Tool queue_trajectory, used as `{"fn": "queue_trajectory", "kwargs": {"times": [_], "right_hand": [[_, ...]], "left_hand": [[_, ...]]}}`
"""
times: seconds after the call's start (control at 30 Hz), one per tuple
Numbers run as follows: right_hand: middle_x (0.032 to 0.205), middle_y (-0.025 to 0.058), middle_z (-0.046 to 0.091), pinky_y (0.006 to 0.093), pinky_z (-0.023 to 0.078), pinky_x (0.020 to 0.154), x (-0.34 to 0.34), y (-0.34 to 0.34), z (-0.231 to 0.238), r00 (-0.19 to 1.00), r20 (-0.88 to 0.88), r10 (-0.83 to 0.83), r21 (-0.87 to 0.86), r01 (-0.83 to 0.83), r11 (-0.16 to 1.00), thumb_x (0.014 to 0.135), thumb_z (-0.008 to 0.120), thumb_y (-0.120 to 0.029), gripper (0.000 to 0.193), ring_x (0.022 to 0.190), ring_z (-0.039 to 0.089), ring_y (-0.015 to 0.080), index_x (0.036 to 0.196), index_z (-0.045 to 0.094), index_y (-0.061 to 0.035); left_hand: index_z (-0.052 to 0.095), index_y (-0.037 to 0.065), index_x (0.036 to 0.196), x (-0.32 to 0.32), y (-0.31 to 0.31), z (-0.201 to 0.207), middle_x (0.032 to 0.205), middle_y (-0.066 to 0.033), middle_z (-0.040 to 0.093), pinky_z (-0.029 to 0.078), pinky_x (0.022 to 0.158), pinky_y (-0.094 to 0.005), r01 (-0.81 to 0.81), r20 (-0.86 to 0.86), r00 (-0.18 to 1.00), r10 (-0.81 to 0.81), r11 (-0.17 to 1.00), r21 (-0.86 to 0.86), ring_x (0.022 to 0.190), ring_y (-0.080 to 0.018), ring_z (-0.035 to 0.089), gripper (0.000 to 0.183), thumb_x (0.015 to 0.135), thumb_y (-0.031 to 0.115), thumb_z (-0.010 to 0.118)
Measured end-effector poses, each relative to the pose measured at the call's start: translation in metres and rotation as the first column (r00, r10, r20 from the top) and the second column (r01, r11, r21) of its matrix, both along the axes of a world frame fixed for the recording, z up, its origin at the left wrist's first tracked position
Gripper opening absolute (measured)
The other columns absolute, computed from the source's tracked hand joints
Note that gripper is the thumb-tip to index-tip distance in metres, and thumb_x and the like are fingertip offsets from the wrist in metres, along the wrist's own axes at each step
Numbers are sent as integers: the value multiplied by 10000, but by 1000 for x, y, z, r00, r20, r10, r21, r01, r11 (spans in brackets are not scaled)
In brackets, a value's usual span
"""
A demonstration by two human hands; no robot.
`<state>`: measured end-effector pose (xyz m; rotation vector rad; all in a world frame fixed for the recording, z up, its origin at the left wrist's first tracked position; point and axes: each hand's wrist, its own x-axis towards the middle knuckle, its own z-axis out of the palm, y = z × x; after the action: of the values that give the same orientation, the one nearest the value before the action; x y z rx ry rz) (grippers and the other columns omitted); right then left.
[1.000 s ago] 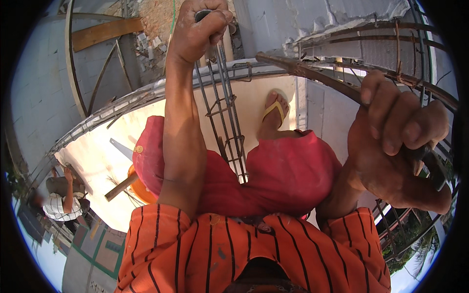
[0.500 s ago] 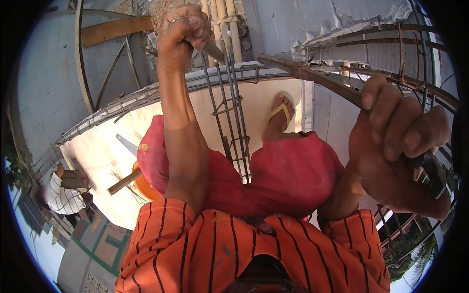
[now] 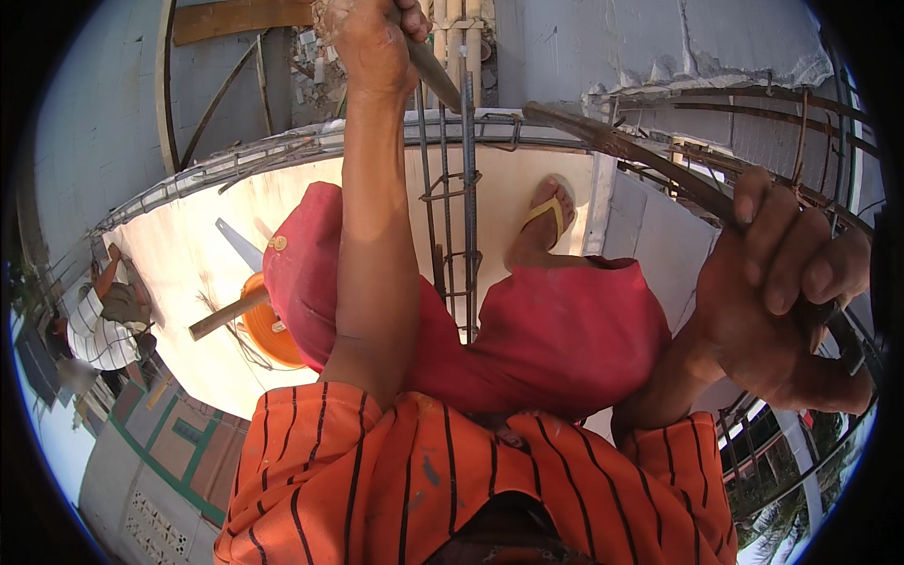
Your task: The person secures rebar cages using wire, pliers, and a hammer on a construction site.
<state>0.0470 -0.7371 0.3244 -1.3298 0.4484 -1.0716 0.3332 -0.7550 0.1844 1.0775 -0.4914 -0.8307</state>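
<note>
My left hand [image 3: 375, 47], at the top of the view, is closed around a grey metal bar [image 3: 436, 75]. That bar slants down to the right, and its lower end meets or overlaps the upright rebar cage [image 3: 471, 212] between my legs; I cannot tell which. On the right, my right hand [image 3: 782, 268] is raised close to the camera, fingers curled around a long brown bar [image 3: 631, 151]. From that fist the bar runs up and left, its far end a little right of the cage. Dark metal shows behind my right fingers, its shape unclear.
Pale boards [image 3: 198, 245] lie under my sandalled foot [image 3: 551, 212]. An orange round container [image 3: 268, 330], a wooden stick [image 3: 226, 314] and a saw blade [image 3: 240, 245] are by my left knee. Another person [image 3: 104, 325] crouches far left. Rusty rebars [image 3: 800, 108] extend along the right.
My left hand has moved farther up, partly past the top edge, still gripping the grey bar. My right hand and the brown bar sit slightly lower and farther right. The whole view has shifted.
</note>
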Motion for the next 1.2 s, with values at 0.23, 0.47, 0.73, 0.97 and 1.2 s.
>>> {"fn": "queue_trajectory", "kwargs": {"times": [0.23,0.47,0.73,0.97,1.2], "right_hand": [[625,-47,428,342,307,756,0,-7,-7,999,-32,33,63,-31,998,778,479,-771,648,604,385,109,904,537,-138],[623,-45,420,347,315,755,14,-11,-17,998,-14,68,94,-66,993,793,442,-791,681,602,375,112,888,525,-121],[622,-45,404,360,330,758,23,-24,-47,998,28,64,89,-66,994,823,383,-800,728,610,369,117,933,543,-98],[605,-21,391,350,387,688,38,-50,-70,988,150,32,83,-45,996,835,250,-827,847,597,402,133,931,528,-33],[658,24,429,335,377,563,93,-103,-129,966,2,-258,107,256,961,976,391,-553,502,555,393,140,888,519,-75]], "left_hand": [[478,98,667,-16,-11,-8,578,10,431,329,445,-241,57,193,977,-86,987,153,475,-90,402,248,900,181,492],[479,61,611,-14,31,-6,540,-21,466,331,428,-239,94,246,967,-71,992,-82,458,-98,422,241,846,110,476],[504,65,635,-11,27,-23,541,-17,459,322,413,-246,61,317,947,-47,998,-35,445,-102,413,239,857,152,484],[506,129,669,8,-37,-27,544,23,409,300,400,-247,50,159,985,-66,993,105,434,-96,379,249,886,250,494],[492,156,706,9,-39,-21,563,43,396,282,392,-232,147,23,988,-151,983,109,431,-65,353,199,878,255,503]]}}
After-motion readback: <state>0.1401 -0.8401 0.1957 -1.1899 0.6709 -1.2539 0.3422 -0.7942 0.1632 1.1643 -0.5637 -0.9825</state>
